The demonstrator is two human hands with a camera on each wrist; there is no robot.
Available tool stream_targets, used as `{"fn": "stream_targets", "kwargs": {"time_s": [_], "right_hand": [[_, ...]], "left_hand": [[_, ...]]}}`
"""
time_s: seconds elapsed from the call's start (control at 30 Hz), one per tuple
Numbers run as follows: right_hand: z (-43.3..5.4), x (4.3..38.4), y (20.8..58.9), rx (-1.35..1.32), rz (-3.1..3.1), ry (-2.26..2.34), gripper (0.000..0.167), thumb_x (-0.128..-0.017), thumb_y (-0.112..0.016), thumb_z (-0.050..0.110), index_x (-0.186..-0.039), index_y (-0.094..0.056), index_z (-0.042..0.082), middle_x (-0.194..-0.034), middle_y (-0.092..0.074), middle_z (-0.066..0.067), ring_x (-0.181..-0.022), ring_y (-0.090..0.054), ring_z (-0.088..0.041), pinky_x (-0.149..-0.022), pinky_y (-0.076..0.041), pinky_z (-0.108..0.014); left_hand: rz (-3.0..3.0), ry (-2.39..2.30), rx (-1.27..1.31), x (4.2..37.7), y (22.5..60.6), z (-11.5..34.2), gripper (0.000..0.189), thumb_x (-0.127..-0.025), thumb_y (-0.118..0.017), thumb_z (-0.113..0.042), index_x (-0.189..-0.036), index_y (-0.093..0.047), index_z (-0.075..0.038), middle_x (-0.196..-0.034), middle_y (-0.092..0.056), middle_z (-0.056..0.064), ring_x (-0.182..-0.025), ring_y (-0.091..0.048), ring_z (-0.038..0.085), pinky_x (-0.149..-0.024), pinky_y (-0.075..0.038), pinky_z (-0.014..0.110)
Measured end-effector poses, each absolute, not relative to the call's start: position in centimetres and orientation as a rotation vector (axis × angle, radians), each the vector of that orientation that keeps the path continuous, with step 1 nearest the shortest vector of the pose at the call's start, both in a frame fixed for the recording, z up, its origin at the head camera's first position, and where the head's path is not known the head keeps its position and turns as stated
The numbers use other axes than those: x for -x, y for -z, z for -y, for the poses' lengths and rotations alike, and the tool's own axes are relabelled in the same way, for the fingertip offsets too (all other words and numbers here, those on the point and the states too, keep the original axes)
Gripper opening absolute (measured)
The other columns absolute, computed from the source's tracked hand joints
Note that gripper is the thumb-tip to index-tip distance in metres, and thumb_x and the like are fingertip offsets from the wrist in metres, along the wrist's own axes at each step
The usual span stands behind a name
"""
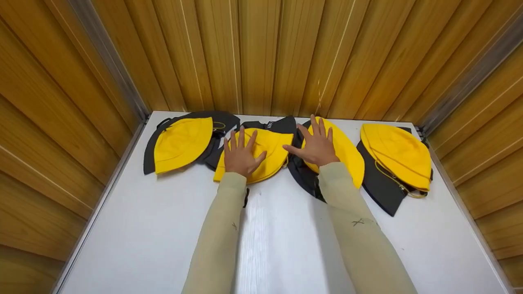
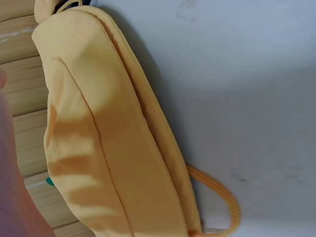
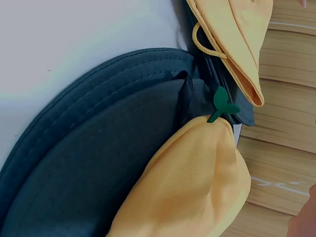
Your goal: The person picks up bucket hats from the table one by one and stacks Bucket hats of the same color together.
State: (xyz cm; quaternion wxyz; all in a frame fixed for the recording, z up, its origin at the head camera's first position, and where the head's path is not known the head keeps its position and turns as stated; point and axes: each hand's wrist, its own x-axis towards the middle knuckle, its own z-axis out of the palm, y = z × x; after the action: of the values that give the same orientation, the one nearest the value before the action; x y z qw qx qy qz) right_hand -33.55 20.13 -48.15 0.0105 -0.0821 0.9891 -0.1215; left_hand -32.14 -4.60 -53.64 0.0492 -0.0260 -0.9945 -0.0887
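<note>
My left hand [image 1: 240, 158], fingers spread, is over a yellow bucket hat [image 1: 274, 152] lying folded on a black hat. In the left wrist view that yellow hat shows its seam and a cord loop [image 2: 231, 202]; shadows of fingers fall across it. To the right, my right hand [image 1: 318, 146] spreads its fingers over another yellow hat [image 1: 348, 153], which overlaps a black hat [image 1: 302, 175] with a wide brim. A small green sprout ornament [image 3: 222, 104] shows on a yellow hat in the right wrist view. Neither hand grips anything.
At the left end of the white table [image 1: 143, 241] lies a yellow hat [image 1: 184, 143] over a black one [image 1: 150, 155]. Another yellow hat [image 1: 398, 155] covers a black cap [image 1: 380, 192] at the right end. Wood-plank walls [image 1: 261, 53] enclose the back and both sides.
</note>
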Motion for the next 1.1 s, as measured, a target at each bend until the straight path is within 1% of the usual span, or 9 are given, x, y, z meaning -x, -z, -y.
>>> {"fn": "stream_targets", "kwargs": {"time_s": [0.1,0.3,0.47,0.63,0.77,0.83,0.93,1.0,1.1], "right_hand": [[-19.8,34.2,48.3,0.299,-3.089,0.352,0.102,-0.083,-0.045,0.089,-0.161,-0.033,0.024,-0.174,0.001,-0.013,-0.160,0.003,-0.040,-0.125,0.001,-0.070],[-18.5,35.4,49.0,0.368,-3.047,0.392,0.098,-0.084,-0.051,0.085,-0.159,-0.040,0.023,-0.173,-0.014,-0.011,-0.161,-0.004,-0.035,-0.128,-0.002,-0.062],[-17.2,36.1,49.8,0.437,-3.005,0.421,0.091,-0.087,-0.058,0.076,-0.157,-0.043,0.020,-0.172,-0.021,-0.009,-0.161,-0.009,-0.032,-0.131,-0.006,-0.056],[-16.6,36.3,50.4,0.396,-2.966,0.411,0.085,-0.090,-0.062,0.069,-0.157,-0.042,0.021,-0.171,-0.022,-0.010,-0.160,-0.012,-0.033,-0.130,-0.009,-0.055],[-16.6,36.3,50.8,0.339,-2.938,0.379,0.085,-0.091,-0.062,0.067,-0.160,-0.037,0.023,-0.172,-0.018,-0.014,-0.160,-0.011,-0.036,-0.130,-0.007,-0.056],[-16.7,36.3,51.0,0.304,-2.917,0.363,0.087,-0.091,-0.060,0.068,-0.161,-0.033,0.024,-0.172,-0.016,-0.015,-0.160,-0.010,-0.037,-0.130,-0.005,-0.056],[-16.6,36.5,51.3,0.261,-2.892,0.385,0.090,-0.091,-0.061,0.068,-0.163,-0.029,0.025,-0.171,-0.017,-0.017,-0.159,-0.009,-0.039,-0.130,-0.003,-0.056],[-16.6,36.6,51.6,0.246,-2.897,0.409,0.091,-0.090,-0.063,0.067,-0.163,-0.028,0.024,-0.169,-0.022,-0.018,-0.157,-0.015,-0.039,-0.130,-0.007,-0.056],[-16.4,36.9,52.0,0.246,-2.925,0.452,0.093,-0.089,-0.068,0.064,-0.163,-0.028,0.023,-0.161,-0.031,-0.020,-0.149,-0.027,-0.039,-0.128,-0.022,-0.054]], "left_hand": [[3.032,0.316,0.036,31.9,53.8,5.2,0.080,-0.095,-0.038,-0.075,-0.164,-0.015,-0.041,-0.175,-0.006,0.007,-0.159,-0.011,0.042,-0.128,-0.008,0.062],[3.064,0.476,-0.069,30.9,54.1,6.7,0.082,-0.096,-0.041,-0.073,-0.165,-0.015,-0.037,-0.173,-0.009,0.014,-0.159,-0.010,0.044,-0.129,-0.007,0.061],[3.040,0.553,-0.203,29.5,54.5,7.6,0.084,-0.097,-0.050,-0.067,-0.165,-0.015,-0.032,-0.168,-0.021,0.020,-0.156,-0.018,0.046,-0.128,-0.014,0.060],[3.025,0.686,-0.333,27.7,54.3,7.8,0.094,-0.094,-0.063,-0.059,-0.166,-0.011,-0.029,-0.163,-0.026,0.023,-0.148,-0.029,0.047,-0.124,-0.025,0.060],[3.022,0.818,-0.440,26.8,54.2,7.8,0.100,-0.092,-0.071,-0.054,-0.166,-0.008,-0.029,-0.160,-0.028,0.023,-0.139,-0.038,0.045,-0.114,-0.037,0.060],[3.013,0.887,-0.482,26.5,54.2,7.9,0.102,-0.091,-0.074,-0.051,-0.166,-0.008,-0.030,-0.159,-0.028,0.023,-0.136,-0.040,0.045,-0.111,-0.040,0.062],[3.003,0.948,-0.522,26.4,54.3,8.0,0.105,-0.089,-0.078,-0.046,-0.166,-0.007,-0.031,-0.158,-0.029,0.023,-0.135,-0.042,0.045,-0.110,-0.041,0.063],[2.998,0.950,-0.528,26.3,54.4,8.2,0.107,-0.088,-0.080,-0.043,-0.166,-0.007,-0.031,-0.156,-0.031,0.024,-0.135,-0.042,0.045,-0.110,-0.042,0.062],[2.989,0.924,-0.526,26.3,54.7,8.5,0.109,-0.087,-0.083,-0.039,-0.166,-0.008,-0.030,-0.153,-0.034,0.024,-0.133,-0.042,0.044,-0.109,-0.042,0.061]]}}
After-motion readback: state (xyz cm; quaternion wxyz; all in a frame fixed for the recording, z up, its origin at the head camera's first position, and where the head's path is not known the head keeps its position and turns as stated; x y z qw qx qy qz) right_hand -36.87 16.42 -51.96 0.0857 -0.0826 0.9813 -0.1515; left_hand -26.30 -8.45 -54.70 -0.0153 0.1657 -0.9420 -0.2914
